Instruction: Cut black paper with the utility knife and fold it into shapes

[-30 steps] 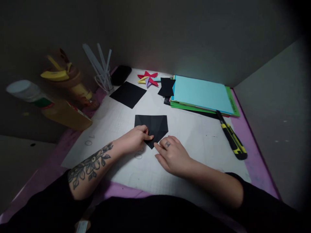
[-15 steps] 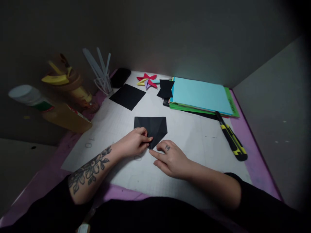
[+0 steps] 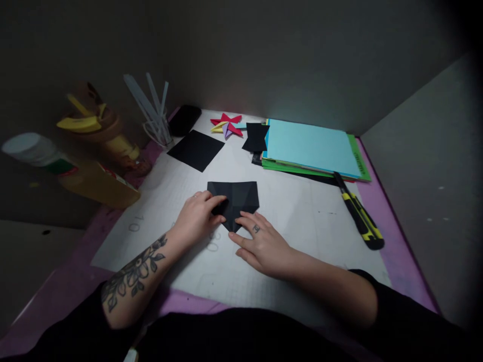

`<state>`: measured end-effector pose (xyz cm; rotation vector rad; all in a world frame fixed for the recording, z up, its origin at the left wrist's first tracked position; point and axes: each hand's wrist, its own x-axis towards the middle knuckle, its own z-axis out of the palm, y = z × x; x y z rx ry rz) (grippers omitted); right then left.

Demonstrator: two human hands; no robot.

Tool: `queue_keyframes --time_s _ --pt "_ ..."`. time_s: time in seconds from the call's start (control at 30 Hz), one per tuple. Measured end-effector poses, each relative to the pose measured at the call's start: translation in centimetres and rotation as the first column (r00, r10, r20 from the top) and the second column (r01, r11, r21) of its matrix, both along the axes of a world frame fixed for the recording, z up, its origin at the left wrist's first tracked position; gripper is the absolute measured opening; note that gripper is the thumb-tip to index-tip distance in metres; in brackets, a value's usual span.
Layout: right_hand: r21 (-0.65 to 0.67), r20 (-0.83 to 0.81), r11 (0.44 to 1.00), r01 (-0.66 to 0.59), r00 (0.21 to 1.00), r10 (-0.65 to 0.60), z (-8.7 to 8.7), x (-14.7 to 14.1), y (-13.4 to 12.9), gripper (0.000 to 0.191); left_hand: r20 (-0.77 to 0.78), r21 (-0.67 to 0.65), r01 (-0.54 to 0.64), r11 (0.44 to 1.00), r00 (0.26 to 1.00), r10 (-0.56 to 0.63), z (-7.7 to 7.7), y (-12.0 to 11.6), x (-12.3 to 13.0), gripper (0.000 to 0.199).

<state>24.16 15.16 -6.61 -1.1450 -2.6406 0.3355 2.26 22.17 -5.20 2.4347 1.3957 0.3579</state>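
Observation:
A sheet of black origami paper (image 3: 245, 193) lies before me, creased down its middle, its lower corners folded into a point facing me. My left hand (image 3: 198, 213) rests over its left side, thumb and index finger apart on the paper. At the lower right edge is my right hand (image 3: 264, 244), fingers spread. One of its fingertips touches the paper near the point, another lies on its right slanted edge. The paper's left edge is partly hidden under my left fingers.
Farther back are a black square sheet (image 3: 196, 150), a colourful folded star (image 3: 228, 124), a cut black piece (image 3: 256, 137) and a stack of coloured paper (image 3: 307, 143). A utility knife (image 3: 358, 211) lies right. Left stand a glue bottle (image 3: 98, 183) and a clear cup of sticks (image 3: 158, 133).
My left hand has shifted left and up from the paper's lower point, and its thumb and index finger have parted. My right fingers have come onto the lower right edge.

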Motion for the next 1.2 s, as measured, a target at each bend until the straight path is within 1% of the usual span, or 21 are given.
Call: queue_keyframes --time_s 0.17,0.33,0.4,0.47,0.53,0.6,0.67,0.7,0.73,0.77,0.8,0.83,0.87,0.9,0.93,0.97,1.0,1.03,1.1,1.13,1.2 --pt "-0.028 0.008 1.0 -0.009 1.0 0.009 0.0 0.1 0.1 0.035 -0.156 0.061 -0.138 0.988 0.977 0.146 0.6 1.8 -1.5 0.046" --pt "-0.054 0.0 0.999 -0.004 1.0 0.004 0.1 0.0 0.1 0.035 -0.179 0.081 -0.197 0.977 0.961 0.209 0.7 2.9 -2.4 0.042" --pt "-0.059 -0.017 0.998 -0.003 1.0 0.002 0.1 0.0 0.1 0.035 -0.142 0.083 -0.2 0.976 0.967 0.21 0.6 2.9 -2.4 0.039" --pt "-0.056 -0.062 0.998 -0.007 0.998 0.004 0.1 0.2 0.1 0.035 -0.057 0.088 -0.219 0.972 0.973 0.224 0.4 2.6 -2.3 0.033" --pt "-0.041 -0.133 0.999 0.005 0.991 -0.01 0.1 0.4 0.3 0.04 0.08 0.079 -0.257 0.963 0.965 0.251 0.1 2.0 -2.1 0.024" --pt "-0.021 -0.204 0.998 0.064 0.977 -0.067 0.1 0.9 0.8 0.05 0.234 0.038 -0.296 0.954 0.931 0.28 -0.1 1.3 -2.0 0.021" --pt "-0.007 -0.24 0.989 0.151 0.959 -0.148 0.0 1.4 1.4 0.055 0.381 -0.053 -0.336 0.94 0.864 0.33 0.0 0.4 -1.9 0.017" --pt "-0.005 -0.238 0.982 0.187 0.954 -0.183 -0.1 1.6 1.8 0.055 0.455 -0.137 -0.359 0.923 0.805 0.381 0.2 -0.1 -1.8 0.016" --pt "-0.005 -0.226 0.977 0.214 0.951 -0.209 -0.2 1.8 2.1 0.053 0.522 -0.252 -0.377 0.891 0.723 0.453 0.4 -0.6 -1.6 0.019" --pt "-0.008 -0.204 0.974 0.226 0.953 -0.223 -0.3 1.9 2.4 0.052 0.573 -0.392 -0.375 0.84 0.614 0.542 0.8 -1.1 -1.3 0.026" --pt "-0.012 -0.176 0.973 0.229 0.958 -0.228 -0.4 1.9 2.6 0.051 0.592 -0.541 -0.343 0.768 0.493 0.637 1.2 -1.6 -1.0 0.034" --pt "-0.019 -0.144 0.974 0.228 0.963 -0.228 -0.5 1.9 2.7 0.05 0.578 -0.672 -0.281 0.685 0.379 0.722 1.5 -1.9 -0.6 0.039" --pt "-0.026 -0.114 0.974 0.226 0.967 -0.228 -0.6 1.8 2.8 0.05 0.542 -0.772 -0.201 0.603 0.287 0.79 1.8 -2.2 -0.2 0.041" --pt "-0.031 -0.088 0.973 0.227 0.969 -0.229 -0.6 1.7 2.8 0.051 0.497 -0.838 -0.125 0.531 0.223 0.838 2.1 -2.4 0.3 0.039" --pt "-0.034 -0.07 0.972 0.231 0.97 -0.233 -0.6 1.6 2.8 0.051 0.464 -0.874 -0.068 0.482 0.182 0.867 2.2 -2.4 0.7 0.037" --pt "-0.037 -0.058 0.97 0.24 0.968 -0.242 -0.5 1.5 2.8 0.052 0.452 -0.886 -0.032 0.463 0.165 0.877 2.3 -2.3 1.1 0.036" --pt "-0.036 -0.054 0.966 0.255 0.965 -0.257 -0.5 1.5 2.8 0.051 0.462 -0.881 -0.022 0.472 0.165 0.871 2.3 -2.1 1.5 0.035" --pt "-0.035 -0.055 0.962 0.269 0.961 -0.271 -0.4 1.4 2.8 0.051 0.488 -0.865 -0.03 0.5 0.176 0.855 2.3 -1.9 1.7 0.035" --pt "-0.029 -0.061 0.955 0.294 0.954 -0.295 -0.3 1.4 2.9 0.048 0.537 -0.828 -0.053 0.559 0.214 0.816 2.2 -1.5 1.9 0.04" --pt "-0.026 -0.066 0.953 0.302 0.951 -0.303 -0.3 1.5 2.9 0.047 0.541 -0.822 -0.058 0.567 0.232 0.808 2.2 -1.3 1.9 0.044" --pt "-0.021 -0.082 0.948 0.316 0.945 -0.317 -0.4 1.5 3.0 0.046 0.53 -0.828 -0.034 0.559 0.277 0.802 2.2 -1.1 1.9 0.048"
